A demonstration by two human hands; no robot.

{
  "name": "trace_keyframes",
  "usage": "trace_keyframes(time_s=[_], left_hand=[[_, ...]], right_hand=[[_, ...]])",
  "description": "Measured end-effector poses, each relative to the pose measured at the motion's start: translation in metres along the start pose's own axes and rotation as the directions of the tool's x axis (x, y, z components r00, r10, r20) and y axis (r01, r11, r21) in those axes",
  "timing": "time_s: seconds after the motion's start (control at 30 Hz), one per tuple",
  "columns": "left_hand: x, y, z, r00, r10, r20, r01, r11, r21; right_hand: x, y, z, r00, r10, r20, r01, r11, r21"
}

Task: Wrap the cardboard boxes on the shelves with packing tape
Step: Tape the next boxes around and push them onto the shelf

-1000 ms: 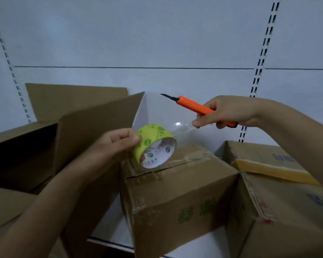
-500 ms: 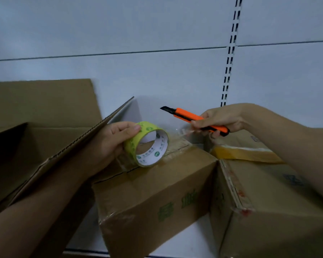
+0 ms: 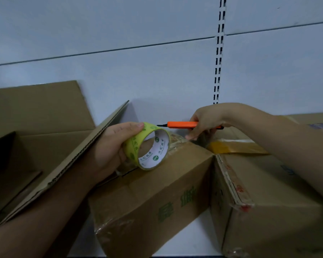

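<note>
My left hand (image 3: 112,146) grips the yellow-green roll of clear packing tape (image 3: 147,146) on the brown cardboard box (image 3: 157,192), my right hand (image 3: 206,121) clasps the orange utility knife (image 3: 183,124), so I should press the strip flat under my right fingers before cutting.

I am seeing two hands: a left hand (image 3: 108,146) and a right hand (image 3: 206,121). I am counting one tape roll (image 3: 147,146) and one orange knife (image 3: 183,124). I am counting four cardboard boxes: an open box (image 3: 35,146), a middle box (image 3: 157,192), a right box (image 3: 278,211) and a back box (image 3: 237,146).
</note>
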State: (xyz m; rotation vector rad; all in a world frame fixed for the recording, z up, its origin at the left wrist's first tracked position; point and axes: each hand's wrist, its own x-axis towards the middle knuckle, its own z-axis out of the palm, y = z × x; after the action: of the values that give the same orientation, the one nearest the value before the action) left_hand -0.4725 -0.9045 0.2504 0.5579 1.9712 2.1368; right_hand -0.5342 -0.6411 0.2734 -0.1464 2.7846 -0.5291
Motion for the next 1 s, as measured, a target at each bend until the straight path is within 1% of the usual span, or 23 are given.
trace_keyframes(time_s=[0.07,0.13,0.23,0.3,0.33,0.4,0.5,0.57,0.63,0.67,0.7,0.73,0.77,0.8,0.83,0.87,0.9,0.93,0.97,1.0], left_hand=[[0.000,-0.001,0.001,1.000,-0.003,-0.009,0.003,1.000,0.003],[-0.001,-0.005,0.003,0.999,0.034,-0.006,-0.033,0.999,0.043],[-0.002,-0.013,0.004,0.991,0.136,-0.001,-0.134,0.978,0.158],[-0.002,-0.016,0.005,0.981,0.195,-0.005,-0.190,0.958,0.217],[-0.003,-0.016,0.006,0.978,0.210,-0.003,-0.203,0.952,0.231],[-0.003,-0.017,0.006,0.976,0.216,-0.009,-0.208,0.950,0.235],[-0.001,-0.016,0.006,0.979,0.199,-0.037,-0.186,0.955,0.229],[-0.001,-0.015,0.007,0.983,0.178,-0.043,-0.163,0.959,0.231],[-0.002,-0.015,0.006,0.983,0.182,-0.040,-0.165,0.951,0.261],[-0.003,-0.014,0.005,0.982,0.186,-0.040,-0.168,0.946,0.277],[-0.004,-0.013,0.004,0.981,0.191,-0.043,-0.171,0.942,0.288],[-0.004,-0.012,0.004,0.978,0.201,-0.048,-0.178,0.939,0.295],[-0.005,-0.011,0.005,0.976,0.209,-0.056,-0.183,0.937,0.297],[-0.006,-0.012,0.007,0.975,0.210,-0.066,-0.182,0.939,0.293],[-0.007,-0.012,0.010,0.975,0.207,-0.076,-0.178,0.942,0.286],[-0.008,-0.012,0.012,0.975,0.205,-0.082,-0.175,0.943,0.282],[-0.008,-0.012,0.015,0.975,0.205,-0.085,-0.173,0.944,0.282],[-0.008,-0.011,0.017,0.976,0.201,-0.087,-0.170,0.945,0.280],[-0.007,-0.011,0.019,0.976,0.196,-0.093,-0.164,0.948,0.273],[-0.007,-0.011,0.020,0.977,0.187,-0.102,-0.154,0.950,0.271]], right_hand=[[-0.003,-0.005,0.005,0.999,0.005,-0.043,-0.008,0.997,-0.072],[-0.005,-0.010,0.011,0.996,0.018,-0.087,-0.028,0.992,-0.123],[-0.010,-0.017,0.017,0.985,0.035,-0.171,-0.066,0.981,-0.184],[-0.013,-0.024,0.020,0.977,0.036,-0.209,-0.073,0.983,-0.171],[-0.014,-0.026,0.022,0.975,0.039,-0.221,-0.067,0.990,-0.124],[-0.017,-0.031,0.024,0.975,0.069,-0.211,-0.066,0.998,0.024],[-0.023,-0.038,0.025,0.978,0.111,-0.178,-0.068,0.970,0.233],[-0.029,-0.041,0.023,0.978,0.135,-0.158,-0.074,0.937,0.341],[-0.038,-0.040,0.020,0.978,0.147,-0.147,-0.080,0.919,0.385],[-0.044,-0.036,0.018,0.973,0.137,-0.184,-0.075,0.948,0.310],[-0.051,-0.028,0.014,0.957,0.113,-0.268,-0.082,0.989,0.123],[-0.058,-0.017,0.011,0.927,0.060,-0.371,-0.106,0.989,-0.103],[-0.065,-0.004,0.010,0.881,-0.005,-0.473,-0.153,0.943,-0.295],[-0.072,0.012,0.010,0.840,-0.037,-0.541,-0.215,0.893,-0.396],[-0.078,0.026,0.012,0.826,-0.017,-0.564,-0.285,0.850,-0.443],[-0.085,0.039,0.014,0.846,0.043,-0.532,-0.352,0.794,-0.496],[-0.090,0.048,0.018,0.881,0.134,-0.454,-0.394,0.740,-0.546],[-0.094,0.056,0.023,0.897,0.239,-0.372,-0.423,0.709,-0.565],[-0.096,0.061,0.029,0.891,0.312,-0.329,-0.449,0.704,-0.549],[-0.097,0.064,0.032,0.869,0.365,-0.334,-0.493,0.690,-0.529]])
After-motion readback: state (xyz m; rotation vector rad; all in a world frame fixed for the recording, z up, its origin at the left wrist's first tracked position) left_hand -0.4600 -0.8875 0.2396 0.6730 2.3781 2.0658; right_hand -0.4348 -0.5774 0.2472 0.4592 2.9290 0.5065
